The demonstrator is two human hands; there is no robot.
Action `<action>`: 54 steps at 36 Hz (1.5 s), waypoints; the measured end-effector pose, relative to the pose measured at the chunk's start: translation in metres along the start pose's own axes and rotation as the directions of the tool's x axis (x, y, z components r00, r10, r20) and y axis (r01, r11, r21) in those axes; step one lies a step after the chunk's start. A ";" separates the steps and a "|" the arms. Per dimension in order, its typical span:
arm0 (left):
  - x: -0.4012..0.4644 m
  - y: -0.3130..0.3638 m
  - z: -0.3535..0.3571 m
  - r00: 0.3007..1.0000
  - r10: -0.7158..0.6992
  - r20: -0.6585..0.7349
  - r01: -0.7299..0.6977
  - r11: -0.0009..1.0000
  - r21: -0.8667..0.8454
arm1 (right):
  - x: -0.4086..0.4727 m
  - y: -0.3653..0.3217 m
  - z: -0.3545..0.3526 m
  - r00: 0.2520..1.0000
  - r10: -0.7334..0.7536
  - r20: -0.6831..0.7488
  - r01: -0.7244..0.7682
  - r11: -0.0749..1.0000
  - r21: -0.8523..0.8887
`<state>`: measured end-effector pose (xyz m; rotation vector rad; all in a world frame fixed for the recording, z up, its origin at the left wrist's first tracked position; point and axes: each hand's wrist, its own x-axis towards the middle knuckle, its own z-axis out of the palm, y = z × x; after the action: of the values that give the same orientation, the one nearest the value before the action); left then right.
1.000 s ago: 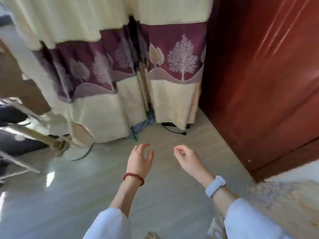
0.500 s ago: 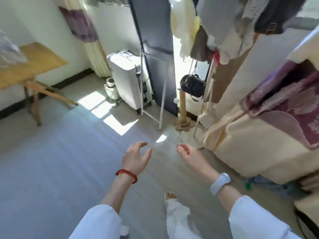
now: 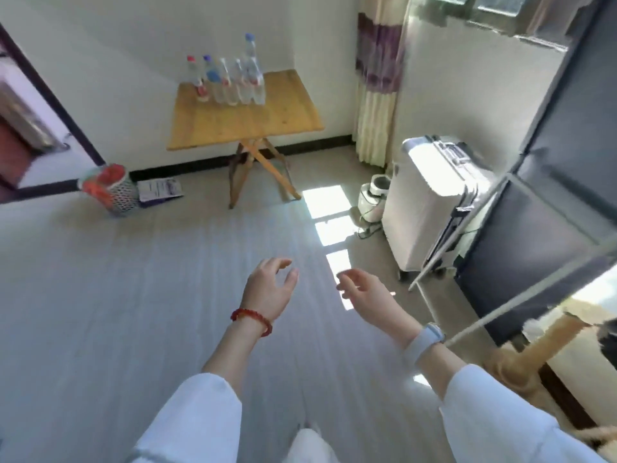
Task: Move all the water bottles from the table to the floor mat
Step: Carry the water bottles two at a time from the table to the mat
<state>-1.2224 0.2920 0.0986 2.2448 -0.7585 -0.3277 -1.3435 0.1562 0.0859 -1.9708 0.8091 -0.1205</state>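
- White sleeves [image 3: 193, 426] and a white trouser leg [image 3: 309, 446] fill the near edge of the view.
- The left hand [image 3: 267, 289] wears a red bead bracelet [image 3: 252, 317]; its grip is wide, fingers loosely curved and spread, holding nothing.
- The right hand [image 3: 367, 295] wears a pale watch [image 3: 425, 340]; its grip is also slack and holds nothing, fingers gently bent.
- Both hands hang above the grey mat [image 3: 133, 312], which spreads beneath and ahead of them.
- Right of the right hand stand a white suitcase [image 3: 430, 202] and a dark panel [image 3: 534, 212]; a small white appliance [image 3: 374, 195] sits just beyond the suitcase's near corner.
- Sunlit patches [image 3: 330, 225] lie on the floor just ahead of the right hand.
- Far ahead and left of the left hand, a mesh bin [image 3: 115, 192] with red contents sits by the wall, papers [image 3: 160, 192] beside it.
- Straight ahead, well apart from both hands, stands the wooden worktop [image 3: 247, 121] on crossed legs.
- The bottles [image 3: 230, 80] stand upright in a tight cluster at the worktop's far edge; there seem to be six or so, though blur makes the count uncertain.
- A curtain [image 3: 379, 78] hangs in the far right corner.
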 end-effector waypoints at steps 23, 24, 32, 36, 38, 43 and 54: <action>0.554 -0.123 -0.180 0.967 0.010 -0.256 -0.005 1.000 0.017 | 0.553 -0.255 0.058 0.979 -0.201 0.014 0.202 0.974 -0.105; 0.578 -0.129 -0.181 0.967 0.019 -0.255 -0.012 1.000 0.029 | 0.578 -0.261 0.060 0.977 -0.211 0.015 0.211 0.970 -0.121; 0.776 -0.169 -0.202 0.971 0.006 -0.239 0.010 0.998 0.065 | 0.778 -0.314 0.073 0.970 -0.241 0.026 0.243 0.960 -0.136; 0.869 -0.185 -0.216 0.974 -0.028 -0.225 0.038 0.999 0.039 | 0.867 -0.339 0.077 0.980 -0.200 0.007 0.199 0.970 -0.140; 0.909 -0.195 -0.218 0.974 -0.042 -0.222 0.050 0.998 0.031 | 0.906 -0.347 0.079 0.985 -0.174 -0.003 0.172 0.975 -0.142; 1.001 -0.230 -0.201 0.990 -0.074 -0.124 0.080 0.996 0.047 | 1.007 -0.350 0.090 0.995 -0.078 -0.059 0.073 0.994 -0.084; 1.219 -0.290 -0.148 0.980 -0.168 -0.110 0.164 0.986 -0.043 | 1.211 -0.326 0.116 0.958 0.163 -0.236 -0.150 0.986 0.073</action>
<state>-0.0677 -0.2051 -0.0133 2.2787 -0.5039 -0.2872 -0.1992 -0.3633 -0.0018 -1.8549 1.1052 -0.2899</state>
